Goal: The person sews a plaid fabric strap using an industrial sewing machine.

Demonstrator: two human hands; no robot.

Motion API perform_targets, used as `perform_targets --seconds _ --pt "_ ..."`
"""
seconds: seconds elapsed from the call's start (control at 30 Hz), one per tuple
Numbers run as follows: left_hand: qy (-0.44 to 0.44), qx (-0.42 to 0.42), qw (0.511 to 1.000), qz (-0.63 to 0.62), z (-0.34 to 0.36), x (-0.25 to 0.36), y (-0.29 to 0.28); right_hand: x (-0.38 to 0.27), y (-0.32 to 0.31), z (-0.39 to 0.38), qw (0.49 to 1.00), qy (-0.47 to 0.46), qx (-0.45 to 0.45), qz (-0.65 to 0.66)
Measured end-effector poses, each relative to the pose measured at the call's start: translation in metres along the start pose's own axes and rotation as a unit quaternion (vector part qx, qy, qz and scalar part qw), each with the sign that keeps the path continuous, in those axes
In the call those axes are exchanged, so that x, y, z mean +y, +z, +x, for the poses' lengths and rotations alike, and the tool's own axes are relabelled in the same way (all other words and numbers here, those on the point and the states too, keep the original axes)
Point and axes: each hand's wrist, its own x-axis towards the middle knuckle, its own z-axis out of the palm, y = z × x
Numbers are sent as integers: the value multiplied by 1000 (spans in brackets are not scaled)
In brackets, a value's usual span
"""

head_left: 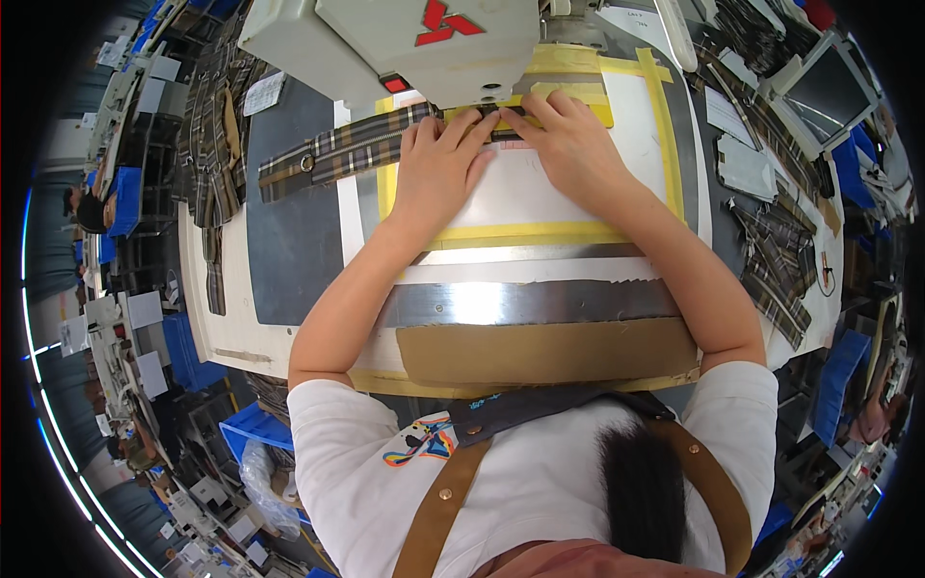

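Note:
A brown, black and white plaid fabric strip (337,151) with a zipper-like line along it and a metal ring near its left end lies across the work surface. Its right end runs beneath the head of a pale sewing machine (385,48). My left hand (441,164) presses on the strip, fingers bent and thumb tucked beside them. From the other side, my right hand (576,144) pinches at the strip's end, index fingertip almost meeting the left hand's. The machine head overhangs this spot and partly hides what the fingertips grip.
Yellow tape (540,234) borders the white work plate under my hands. A metal strip (540,303) and brown cardboard (549,354) lie along the table's near edge. Plaid pieces (207,125) are piled at left, with more plaid cloth (776,255) and a screen (819,91) at right.

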Motion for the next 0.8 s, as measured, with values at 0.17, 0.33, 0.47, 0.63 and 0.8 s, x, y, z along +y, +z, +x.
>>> perform_targets --seconds 0.17,0.33,0.47,0.63,0.8 --pt "3 -12 1000 18 1 4 -1 0 2 -6 999 5 31 23" --pt "3 -14 999 34 -1 1 0 38 -37 -13 984 87 44 149" --pt "2 -10 1000 30 -1 2 -2 56 -44 -24 988 66 50 131" --pt "31 17 998 52 0 1 0 54 -35 -28 989 83 98 78" --pt "19 10 999 46 -1 2 -2 47 -41 -28 991 61 53 107"
